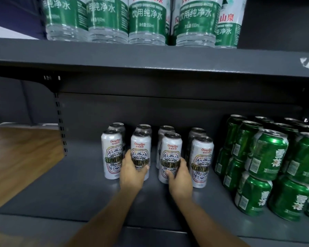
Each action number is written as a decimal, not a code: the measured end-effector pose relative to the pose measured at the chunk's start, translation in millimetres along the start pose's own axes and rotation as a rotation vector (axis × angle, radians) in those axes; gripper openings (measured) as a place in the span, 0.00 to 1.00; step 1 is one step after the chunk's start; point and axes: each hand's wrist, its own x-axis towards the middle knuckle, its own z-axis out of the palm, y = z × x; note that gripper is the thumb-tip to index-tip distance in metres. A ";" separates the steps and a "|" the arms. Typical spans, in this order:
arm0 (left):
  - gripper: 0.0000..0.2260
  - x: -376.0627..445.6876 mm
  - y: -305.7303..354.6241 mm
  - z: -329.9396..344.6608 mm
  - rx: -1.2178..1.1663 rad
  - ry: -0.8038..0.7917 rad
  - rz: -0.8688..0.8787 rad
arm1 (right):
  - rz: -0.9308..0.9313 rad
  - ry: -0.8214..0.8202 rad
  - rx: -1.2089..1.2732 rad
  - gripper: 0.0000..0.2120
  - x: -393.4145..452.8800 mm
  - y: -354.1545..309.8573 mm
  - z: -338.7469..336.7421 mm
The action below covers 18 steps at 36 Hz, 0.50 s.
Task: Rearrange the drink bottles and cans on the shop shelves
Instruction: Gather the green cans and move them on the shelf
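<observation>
Head view: left hand (132, 172) is gripping a tall white cylindrical can (140, 151); right hand (179, 175) is gripping its neighbouring white can (171, 155), both standing on the matte grey metal shelf (78, 189); glossy green cans (265, 157) are sitting stacked right of the hands

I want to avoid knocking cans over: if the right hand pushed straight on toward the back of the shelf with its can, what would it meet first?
Probably the white can behind it. The right hand grips the front white can of that row; the gap between them is hard to judge.
</observation>
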 end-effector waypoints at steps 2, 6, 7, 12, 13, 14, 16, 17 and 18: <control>0.30 -14.0 6.3 -2.3 0.017 0.190 0.025 | -0.015 0.001 -0.001 0.29 2.3 -0.5 1.1; 0.23 -17.0 15.0 -17.5 0.008 0.515 0.049 | -0.008 -0.003 -0.008 0.30 4.4 1.4 5.0; 0.26 -10.4 13.7 -22.6 0.027 0.536 -0.013 | -0.003 0.001 -0.004 0.31 3.8 2.1 5.6; 0.43 16.8 -4.6 -42.6 0.123 0.306 -0.264 | 0.015 0.019 0.040 0.31 -0.8 5.5 9.8; 0.43 20.5 -8.7 -45.7 0.120 0.256 -0.278 | 0.024 0.019 0.045 0.32 -2.7 6.2 10.6; 0.41 24.2 -13.3 -48.4 0.115 0.216 -0.283 | 0.032 0.022 0.052 0.32 -4.7 7.1 11.7; 0.36 29.3 -20.1 -53.4 0.110 0.158 -0.270 | 0.057 0.022 0.064 0.32 -8.3 9.0 13.0; 0.34 31.1 -22.3 -55.4 0.104 0.139 -0.254 | 0.068 0.022 0.067 0.32 -9.2 9.3 12.9; 0.32 32.3 -24.5 -57.1 0.089 0.125 -0.238 | 0.074 0.024 0.065 0.32 -9.3 9.5 13.0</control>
